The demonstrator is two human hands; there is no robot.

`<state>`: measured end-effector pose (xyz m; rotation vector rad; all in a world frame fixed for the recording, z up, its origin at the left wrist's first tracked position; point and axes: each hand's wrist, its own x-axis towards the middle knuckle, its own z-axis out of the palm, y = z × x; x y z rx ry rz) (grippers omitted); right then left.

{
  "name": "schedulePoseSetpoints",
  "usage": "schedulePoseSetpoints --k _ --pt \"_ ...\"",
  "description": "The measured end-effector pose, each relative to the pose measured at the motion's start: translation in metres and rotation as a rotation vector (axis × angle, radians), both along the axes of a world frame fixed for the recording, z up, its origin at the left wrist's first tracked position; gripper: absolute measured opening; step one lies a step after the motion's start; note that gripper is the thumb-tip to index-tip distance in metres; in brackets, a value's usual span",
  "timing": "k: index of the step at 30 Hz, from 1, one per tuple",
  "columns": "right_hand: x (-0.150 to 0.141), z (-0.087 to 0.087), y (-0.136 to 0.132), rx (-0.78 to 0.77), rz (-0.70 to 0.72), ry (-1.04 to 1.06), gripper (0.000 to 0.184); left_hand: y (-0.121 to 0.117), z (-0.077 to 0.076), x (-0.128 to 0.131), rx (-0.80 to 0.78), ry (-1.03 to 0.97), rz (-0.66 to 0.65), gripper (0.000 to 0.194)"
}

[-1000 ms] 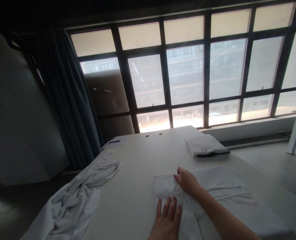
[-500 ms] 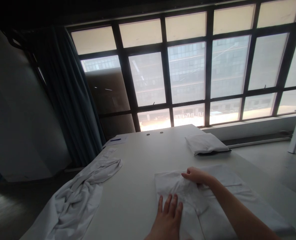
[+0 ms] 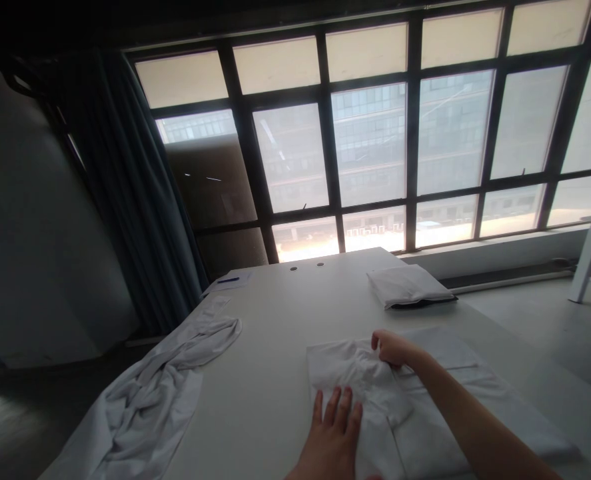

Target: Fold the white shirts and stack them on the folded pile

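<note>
The left hand point(image 3: 331, 441) lies open and flat, fingers spread, its fingertips point(image 3: 345, 405) on the near edge of a folded white garment point(image 3: 340, 363). The right hand point(image 3: 394, 348) is curled, fingertips down on the bunched upper layer near the garment's far edge; whether it is pinching the fabric or only touching it, I cannot tell. The right forearm point(image 3: 475, 415) crosses above the garment's right part.

The garment lies flat on the white desk point(image 3: 260, 380), right of centre, its long axis running diagonally from far left to near right. Both hands are at its left end: the left is nearer, the right just beyond it.

Left of the garment, a crumpled white cloth point(image 3: 150, 393) spills over the desk's left edge. Farther on, a folded white cloth point(image 3: 408, 287) sits on a dark flat item at right, while sheets of paper point(image 3: 235, 281) and a blue pen point(image 3: 228, 280) lie at far left. Beyond the desk stands a tall gridded window point(image 3: 370, 140), with a dark curtain point(image 3: 135, 187) at its left.
</note>
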<state>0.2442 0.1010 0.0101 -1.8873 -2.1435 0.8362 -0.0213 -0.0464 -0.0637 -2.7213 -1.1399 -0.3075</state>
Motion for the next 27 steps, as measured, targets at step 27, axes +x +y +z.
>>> schedulePoseSetpoints --k 27 --pt "-0.007 -0.067 -0.082 0.469 0.288 -0.105 0.073 -0.004 -0.005 -0.003 -0.075 -0.077 0.066 0.097"
